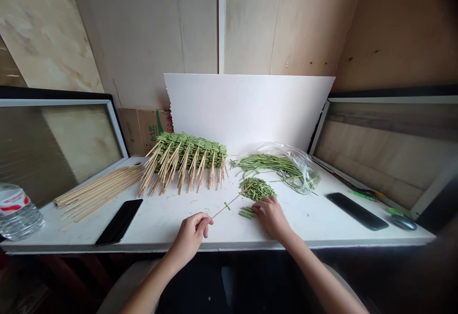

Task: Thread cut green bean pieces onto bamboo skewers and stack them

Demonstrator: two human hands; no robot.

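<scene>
My left hand (195, 232) is closed round the lower end of a thin bamboo skewer (219, 213), which slants up to the right. One short piece of green bean (227, 205) is threaded across it, partway along. My right hand (272, 214) rests on the table with its fingers bent together at a few cut bean pieces (246, 213) lying side by side. Just behind that hand is a loose heap of cut green beans (258, 188), with the skewer's tip in front of its left part. The right fingertips are partly hidden.
Stacked bean skewers (193, 149) stand at the back left, sticks toward me. Bare bamboo skewers (103, 185), a phone (119, 222) and a water bottle (17, 214) lie left. Long beans (268, 162) in a plastic bag (306, 171), a black device (357, 211) and a mouse (403, 222) are right.
</scene>
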